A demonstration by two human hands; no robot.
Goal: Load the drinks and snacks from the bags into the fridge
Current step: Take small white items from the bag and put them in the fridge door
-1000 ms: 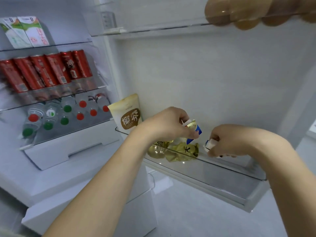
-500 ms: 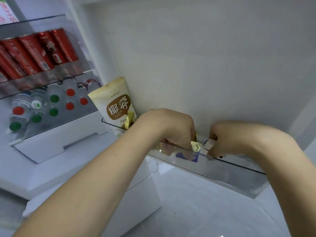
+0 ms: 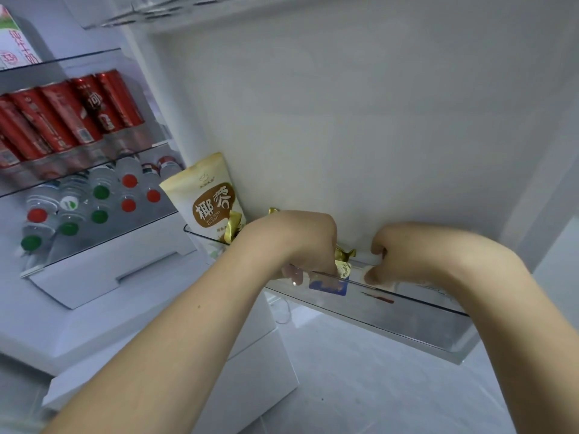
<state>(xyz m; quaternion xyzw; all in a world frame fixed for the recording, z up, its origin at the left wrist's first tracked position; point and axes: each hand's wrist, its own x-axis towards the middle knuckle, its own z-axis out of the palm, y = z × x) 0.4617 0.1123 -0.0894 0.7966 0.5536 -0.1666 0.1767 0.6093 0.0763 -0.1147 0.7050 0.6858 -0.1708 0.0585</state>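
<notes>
Open white fridge, seen from above and close; pale floor below. Clear plastic door bin point(image 3: 407, 311) runs from centre toward 4 o'clock along the white door liner.

Progress, judged from the contents: main compartment at 9 to 10 o'clock is largely stocked. Row of red drink cans point(image 3: 72, 117) stands on a glass shelf; clear water bottles with red and green caps point(image 3: 94, 202) lie on the shelf beneath; a white and green carton point(image 3: 15, 42) sits at 10 o'clock. The bags are out of view, so what remains cannot be told.

Door bin: cream stand-up pouch with a brown label point(image 3: 210, 198) stands upright at its 9 o'clock end. Gold foil-wrapped sweets point(image 3: 343, 256) lie beside it, partly hidden by the wrists.

Left hand point(image 3: 300, 245) is inside the bin, fingers curled round a small blue and white snack packet point(image 3: 332, 283), which shows through the bin's front wall, low, near centre. Right hand point(image 3: 404, 255), just beside at 3 o'clock, has fingers curled on a small white item point(image 3: 365, 261); too hidden to identify.

Step in hand appears to be setting small snacks into the bin.
</notes>
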